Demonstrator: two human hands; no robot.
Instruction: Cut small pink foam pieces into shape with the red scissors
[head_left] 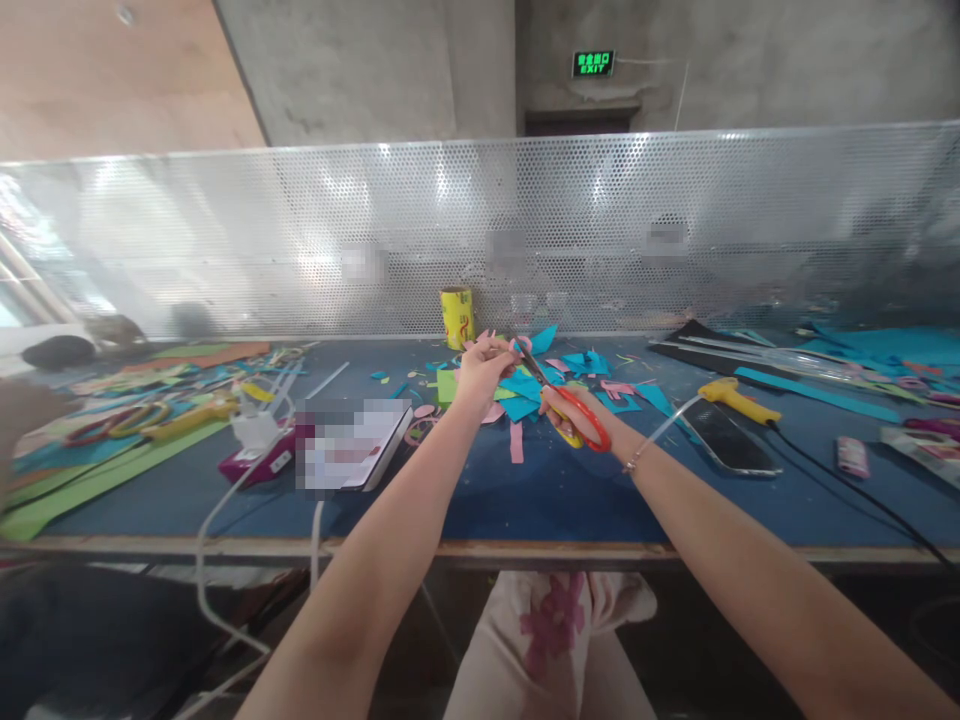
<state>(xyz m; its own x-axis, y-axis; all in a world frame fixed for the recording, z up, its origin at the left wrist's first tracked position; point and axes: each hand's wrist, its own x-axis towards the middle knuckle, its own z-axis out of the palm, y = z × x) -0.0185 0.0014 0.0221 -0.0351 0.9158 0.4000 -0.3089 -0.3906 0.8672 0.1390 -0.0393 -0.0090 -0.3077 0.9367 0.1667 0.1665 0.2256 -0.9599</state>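
Note:
My right hand [564, 408] is wrapped round the red and yellow handles of a pair of scissors [598, 428]. The blades point up and to the left, toward my left hand [487, 365]. Between the pinched fingers of that hand is a small pink paper piece [519, 345], right at the scissor blades. Whether the blades are cutting into it I cannot tell. Beneath both hands lies a heap of blue paper scraps [523, 408] with pink and green bits among them. A pink strip [517, 443] lies at the near side of the heap.
Behind my hands stands a yellow can [457, 318] before a perforated metal screen [375, 220]. To the left are a tablet-like device [386, 450], a purple power block [259, 455] and a glue gun [191, 415]. On the right, a yellow glue gun [739, 402] rests by a phone [724, 440].

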